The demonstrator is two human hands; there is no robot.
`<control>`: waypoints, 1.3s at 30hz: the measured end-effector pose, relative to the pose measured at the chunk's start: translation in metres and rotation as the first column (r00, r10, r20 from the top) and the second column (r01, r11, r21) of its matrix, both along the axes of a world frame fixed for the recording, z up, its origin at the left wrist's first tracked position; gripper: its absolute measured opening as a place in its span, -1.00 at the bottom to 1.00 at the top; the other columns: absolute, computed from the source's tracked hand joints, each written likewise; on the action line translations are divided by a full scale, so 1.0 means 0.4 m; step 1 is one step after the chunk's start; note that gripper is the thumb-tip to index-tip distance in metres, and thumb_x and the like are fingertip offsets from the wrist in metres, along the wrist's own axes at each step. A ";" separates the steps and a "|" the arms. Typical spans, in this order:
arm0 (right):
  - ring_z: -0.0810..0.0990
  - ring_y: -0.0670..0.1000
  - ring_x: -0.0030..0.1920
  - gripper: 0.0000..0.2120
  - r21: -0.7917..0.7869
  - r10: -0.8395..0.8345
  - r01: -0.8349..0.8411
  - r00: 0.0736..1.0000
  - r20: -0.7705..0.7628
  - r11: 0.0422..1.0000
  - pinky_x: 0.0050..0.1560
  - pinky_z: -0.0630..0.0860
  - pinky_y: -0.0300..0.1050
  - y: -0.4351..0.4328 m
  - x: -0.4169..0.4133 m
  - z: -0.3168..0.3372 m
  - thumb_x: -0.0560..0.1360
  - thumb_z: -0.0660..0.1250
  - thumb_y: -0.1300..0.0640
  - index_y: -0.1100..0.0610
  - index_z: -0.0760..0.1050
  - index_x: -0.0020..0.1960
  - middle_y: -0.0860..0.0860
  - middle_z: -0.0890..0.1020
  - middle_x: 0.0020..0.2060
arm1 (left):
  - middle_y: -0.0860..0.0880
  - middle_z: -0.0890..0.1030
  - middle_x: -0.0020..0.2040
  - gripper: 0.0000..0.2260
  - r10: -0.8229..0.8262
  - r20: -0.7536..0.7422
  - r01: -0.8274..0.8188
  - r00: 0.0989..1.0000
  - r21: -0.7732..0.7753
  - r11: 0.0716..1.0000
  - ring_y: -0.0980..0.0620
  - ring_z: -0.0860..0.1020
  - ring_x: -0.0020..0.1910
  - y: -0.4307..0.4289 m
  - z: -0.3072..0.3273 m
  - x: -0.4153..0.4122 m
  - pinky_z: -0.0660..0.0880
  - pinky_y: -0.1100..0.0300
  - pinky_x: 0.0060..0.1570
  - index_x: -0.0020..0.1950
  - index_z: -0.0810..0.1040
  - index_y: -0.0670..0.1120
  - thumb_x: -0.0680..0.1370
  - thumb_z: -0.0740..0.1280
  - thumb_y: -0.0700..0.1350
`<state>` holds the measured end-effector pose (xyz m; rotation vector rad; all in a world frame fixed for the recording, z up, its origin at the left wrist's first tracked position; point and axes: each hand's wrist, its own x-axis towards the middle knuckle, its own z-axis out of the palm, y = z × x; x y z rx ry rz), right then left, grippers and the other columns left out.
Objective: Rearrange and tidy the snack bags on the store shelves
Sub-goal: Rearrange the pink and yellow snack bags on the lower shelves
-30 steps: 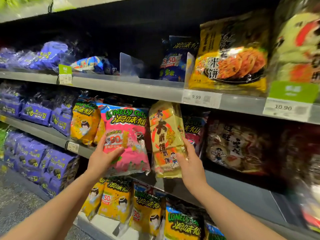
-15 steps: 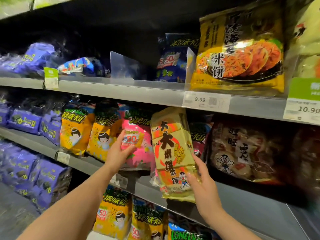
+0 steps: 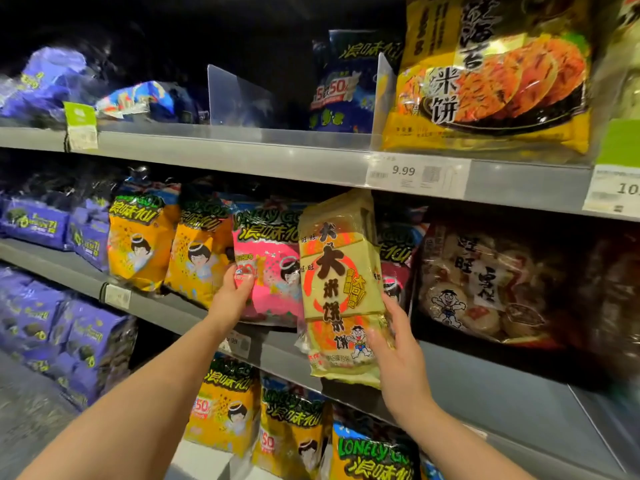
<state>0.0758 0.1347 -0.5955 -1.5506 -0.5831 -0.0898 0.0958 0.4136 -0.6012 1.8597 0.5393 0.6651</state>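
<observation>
My left hand [image 3: 232,296] grips the lower left corner of a pink snack bag [image 3: 273,271] that stands on the middle shelf [image 3: 162,308], beside two orange bags [image 3: 173,251]. My right hand [image 3: 398,355] holds a tall pale-yellow rice cracker pack [image 3: 341,289] by its lower right edge, upright and in front of the shelf, just right of the pink bag. The pack's bottom hangs below the shelf's front lip. A dark red bag [image 3: 394,268] is partly hidden behind the pack.
A big clear bag of rice crackers [image 3: 485,282] fills the shelf to the right. The top shelf [image 3: 242,157] carries a yellow cracker bag [image 3: 491,74], a blue bag [image 3: 346,88], clear dividers and price tags. Purple bags [image 3: 45,226] stand at left; orange and blue bags [image 3: 263,424] sit below.
My left hand has pushed the pink bag back onto the middle shelf beside the orange bags. My right hand has drawn the yellow pack out and lower, nearer to me.
</observation>
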 end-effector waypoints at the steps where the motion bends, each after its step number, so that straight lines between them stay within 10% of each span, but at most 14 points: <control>1: 0.51 -0.33 0.12 -0.49 0.006 0.005 -0.005 1.000 -0.002 1.000 0.16 0.52 -0.14 -0.002 0.001 -0.002 0.58 0.21 0.19 -0.49 0.30 0.10 -0.30 0.53 0.13 | -0.06 0.41 0.30 -0.56 -0.001 0.009 0.001 1.000 -0.015 1.000 -0.12 0.39 0.31 -0.003 0.002 -0.001 0.31 0.13 0.14 0.49 0.18 -0.04 0.63 0.13 0.01; 10: 0.55 -0.26 0.11 -0.54 0.038 0.026 -0.026 1.000 -0.011 0.999 0.05 0.54 -0.27 -0.006 0.007 -0.010 0.58 0.22 0.22 -0.39 0.33 0.15 -0.21 0.57 0.13 | 0.05 0.42 0.18 -0.68 -0.087 0.059 0.092 0.994 -0.081 0.992 0.01 0.40 0.25 0.024 0.015 -0.007 0.32 0.10 0.22 0.40 0.32 -0.03 0.66 0.05 -0.03; 22: 0.52 -0.22 0.18 -0.53 0.081 0.001 0.002 0.999 -0.035 0.997 0.18 0.50 -0.16 -0.015 -0.040 -0.007 0.58 0.21 0.22 -0.39 0.30 0.15 -0.21 0.51 0.20 | -0.26 0.48 0.26 -0.66 0.322 0.076 -0.331 0.944 0.201 0.922 -0.23 0.42 0.24 -0.045 0.011 -0.093 0.34 -0.05 0.16 0.34 0.40 -0.22 0.62 0.11 -0.10; 29: 0.55 -0.28 0.11 -0.55 0.056 0.035 -0.035 0.999 -0.006 0.998 0.04 0.53 -0.33 -0.073 -0.125 0.001 0.59 0.20 0.25 -0.31 0.31 0.20 -0.23 0.56 0.13 | 0.13 0.49 0.09 -0.61 -0.203 0.239 0.179 0.949 0.121 0.976 0.06 0.48 0.11 -0.293 -0.010 -0.262 0.33 0.21 0.03 0.34 0.29 0.14 0.53 0.20 0.13; 33: 0.55 -0.19 0.17 -0.62 -0.007 0.015 -0.015 0.999 0.038 1.000 0.23 0.50 -0.05 -0.109 -0.205 -0.003 0.54 0.24 0.10 -0.34 0.35 0.21 -0.21 0.59 0.14 | 0.27 0.45 0.21 -0.51 -0.340 0.206 0.317 0.918 0.140 0.938 0.33 0.50 0.12 -0.386 -0.023 -0.333 0.44 0.23 0.09 0.32 0.13 0.41 0.42 0.18 0.28; 39: 0.53 -0.11 0.24 -0.61 0.018 -0.001 0.000 0.995 0.098 1.000 0.26 0.47 0.14 -0.203 -0.343 0.036 0.47 0.24 -0.07 -0.48 0.33 0.19 -0.21 0.57 0.20 | 0.17 0.41 0.37 -0.20 -0.400 0.225 0.375 0.889 0.145 0.916 0.15 0.42 0.31 -0.517 0.019 -0.474 0.38 0.07 0.30 0.48 -0.04 0.32 0.32 0.26 0.33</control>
